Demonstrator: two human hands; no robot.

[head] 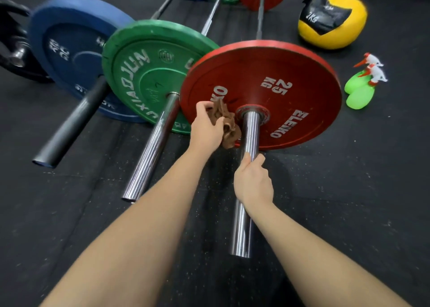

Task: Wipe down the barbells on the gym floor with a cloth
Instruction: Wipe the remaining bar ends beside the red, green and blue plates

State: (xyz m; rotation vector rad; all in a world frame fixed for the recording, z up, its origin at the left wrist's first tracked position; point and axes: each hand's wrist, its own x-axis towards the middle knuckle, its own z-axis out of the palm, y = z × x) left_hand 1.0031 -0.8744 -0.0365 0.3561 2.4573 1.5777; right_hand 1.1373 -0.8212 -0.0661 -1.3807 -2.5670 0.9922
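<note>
I have the left hand (206,127) closed on the bunched brown cloth (226,123), pressing it to the near face of the red plate (279,74), just left of the hub. The right hand (252,181) is curled round the chrome sleeve (250,130) of that barbell, nearer to me than the plate, and I judge it is steadying the bar. What matters for the next move is the sleeve's long axis. It runs from its free end near me straight away into the hub, and the cloth sits at its far root, on the left side. I judge the left hand is the one to wipe with: either round the plate face or back along the sleeve towards me, where the right hand is in the way. The green plate (144,60) stands just left, and the spray bottles (363,90) lie on the floor (349,190) to the right.
</note>
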